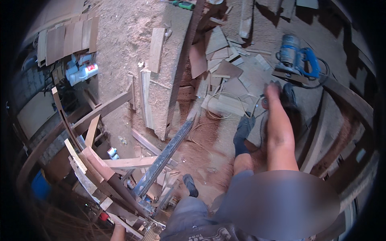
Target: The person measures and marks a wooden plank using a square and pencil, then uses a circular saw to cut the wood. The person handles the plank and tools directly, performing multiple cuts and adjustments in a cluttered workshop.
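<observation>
L hand (118,223) at wd strip (129,228) edge

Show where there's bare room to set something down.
Sawdusty ground is open between the upper-left boards and short plank. A patch between dark bar and grey shoe has a cord across. Crowded: wood scraps left of the blue tool.

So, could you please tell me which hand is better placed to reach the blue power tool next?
Probably the right: the right hand is near the blue power tool, though whether it holds something is unclear. The left hand is at the lower left, by curved wood, much farther away.
</observation>
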A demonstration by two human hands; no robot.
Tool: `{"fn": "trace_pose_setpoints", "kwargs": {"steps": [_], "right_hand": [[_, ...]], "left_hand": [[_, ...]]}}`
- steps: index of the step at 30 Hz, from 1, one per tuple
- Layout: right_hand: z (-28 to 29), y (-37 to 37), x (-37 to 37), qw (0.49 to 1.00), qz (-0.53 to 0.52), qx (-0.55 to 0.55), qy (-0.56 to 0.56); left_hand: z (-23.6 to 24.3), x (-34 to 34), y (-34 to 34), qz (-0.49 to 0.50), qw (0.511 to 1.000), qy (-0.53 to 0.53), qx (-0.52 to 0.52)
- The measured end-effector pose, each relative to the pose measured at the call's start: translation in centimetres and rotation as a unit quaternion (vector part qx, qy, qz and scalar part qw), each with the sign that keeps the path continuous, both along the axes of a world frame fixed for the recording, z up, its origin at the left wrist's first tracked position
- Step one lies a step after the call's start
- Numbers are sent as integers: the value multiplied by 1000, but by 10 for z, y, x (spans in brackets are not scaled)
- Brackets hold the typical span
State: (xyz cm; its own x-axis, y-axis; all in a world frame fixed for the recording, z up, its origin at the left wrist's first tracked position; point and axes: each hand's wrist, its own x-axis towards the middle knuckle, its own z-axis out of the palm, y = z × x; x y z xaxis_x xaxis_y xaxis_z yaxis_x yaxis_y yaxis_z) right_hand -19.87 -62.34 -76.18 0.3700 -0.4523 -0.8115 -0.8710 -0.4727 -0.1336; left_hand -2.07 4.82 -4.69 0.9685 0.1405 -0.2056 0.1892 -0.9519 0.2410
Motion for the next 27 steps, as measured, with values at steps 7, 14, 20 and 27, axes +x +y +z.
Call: {"fn": "trace_pose_setpoints", "kwargs": {"steps": [7, 14, 20, 27], "right_hand": [[55, 51, -70, 948, -219, -95, -211], [220, 133, -171, 864, -466, -183, -46], [354, 182, -157, 688, -699, 46, -191], [523, 249, -110, 692, -565, 83, -441]], "left_hand": [[10, -29, 30, -13, 1000, -9, 5], [-18, -19, -29, -60, 997, -44, -12], [-16, -2, -47, -202, 976, -78, -4], [-25, -12, -25, -224, 971, -87, 19]]}}
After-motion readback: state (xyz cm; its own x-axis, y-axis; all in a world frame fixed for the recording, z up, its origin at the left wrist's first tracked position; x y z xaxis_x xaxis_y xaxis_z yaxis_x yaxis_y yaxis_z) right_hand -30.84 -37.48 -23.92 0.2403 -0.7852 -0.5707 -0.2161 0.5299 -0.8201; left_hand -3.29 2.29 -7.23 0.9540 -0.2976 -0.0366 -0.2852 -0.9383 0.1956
